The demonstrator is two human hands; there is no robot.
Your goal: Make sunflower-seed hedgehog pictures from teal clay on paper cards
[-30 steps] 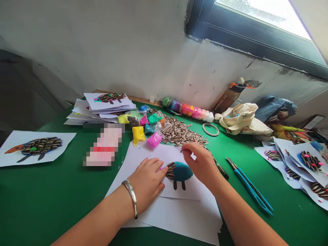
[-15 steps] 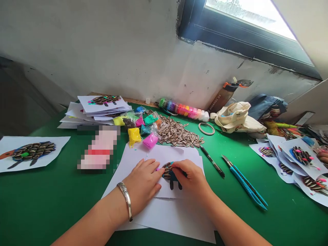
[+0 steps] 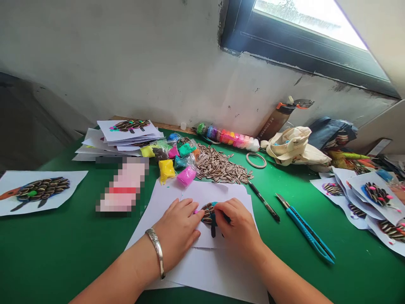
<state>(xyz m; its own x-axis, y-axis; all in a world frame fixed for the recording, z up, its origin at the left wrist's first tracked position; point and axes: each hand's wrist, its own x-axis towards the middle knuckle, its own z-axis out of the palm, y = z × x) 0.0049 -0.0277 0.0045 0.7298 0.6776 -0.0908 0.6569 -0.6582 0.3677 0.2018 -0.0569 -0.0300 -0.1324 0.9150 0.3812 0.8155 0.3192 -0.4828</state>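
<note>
My left hand [image 3: 181, 230], a silver bangle on its wrist, lies flat with fingers stretched over a small white sheet [image 3: 202, 241]. Its fingertips reach the left side of a clay animal [image 3: 209, 213], which has a blue body, dark legs and a bit of pink by the fingertips. Rows of striped sunflower seeds cover the body's left part. My right hand [image 3: 237, 223] is closed in a pinch at the right part of the body, hiding much of the blue clay. Whatever is between its fingertips is hidden. Larger white sheets [image 3: 221, 270] lie underneath.
Behind the paper lie a heap of sunflower seeds [image 3: 218, 166] and bagged coloured clay [image 3: 166, 170]. To the right are a black pen [image 3: 265, 202], a blue craft knife [image 3: 305, 228] and a tape ring [image 3: 256, 160]. Seed pictures [image 3: 43, 190] flank the work on both sides.
The view has shifted slightly. My right hand stays pinched at the clay body with only a small movement of the fingers; my left hand still presses the sheet.
</note>
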